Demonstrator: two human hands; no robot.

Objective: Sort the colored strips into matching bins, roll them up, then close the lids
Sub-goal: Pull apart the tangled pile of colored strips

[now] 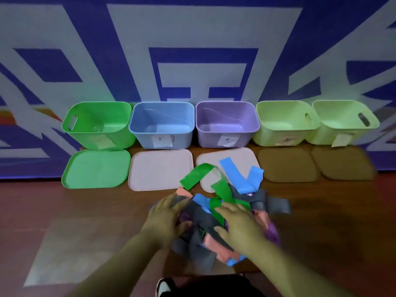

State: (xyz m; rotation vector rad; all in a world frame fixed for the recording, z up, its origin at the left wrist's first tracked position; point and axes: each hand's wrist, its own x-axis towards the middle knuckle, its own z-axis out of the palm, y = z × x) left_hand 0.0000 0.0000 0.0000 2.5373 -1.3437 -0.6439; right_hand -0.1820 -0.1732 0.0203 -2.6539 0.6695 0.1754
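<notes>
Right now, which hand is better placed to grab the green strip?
Right, probably. The right hand lies directly at the green strip; the left hand rests on grey strips at the pile's left side.

A reddish-brown floor [321, 221] was recorded in the foreground, marked at lower left by a pale grey angular patch [70, 249], and was bordered beyond by a deep blue surface [203, 54] printed with large pale grey angular shapes, under dim lighting.
</notes>
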